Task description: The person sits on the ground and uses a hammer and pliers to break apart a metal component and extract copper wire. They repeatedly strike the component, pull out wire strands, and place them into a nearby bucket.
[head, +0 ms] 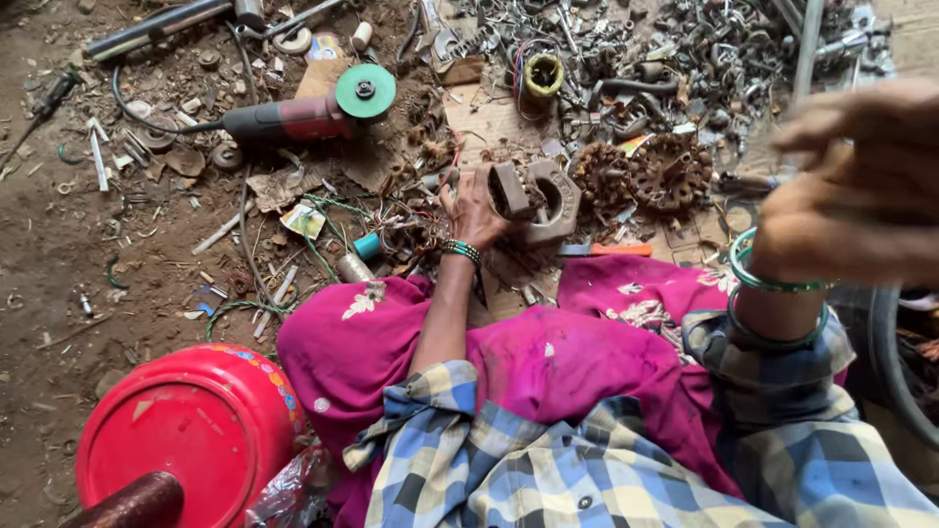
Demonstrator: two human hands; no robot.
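Red jar [186, 430] low left, lid on, contents hidden. Grinder [303, 115] with green disc lies on the dirt floor [59, 244] among scraps. Left hand [474, 210] mid-frame, grip clamped on a motor stator [538, 200] resting on the floor by cardboard [489, 122]. Copper coils [646, 174] just right of it. Scrap pile [685, 59] behind. Right hand [861, 186] raised, blurred; grip state unclear, cut off at right.

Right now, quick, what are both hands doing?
Left hand: fingers closed on a grey, ring-shaped metal motor part.
Right hand: raised, blurred; cannot tell whether it holds anything.
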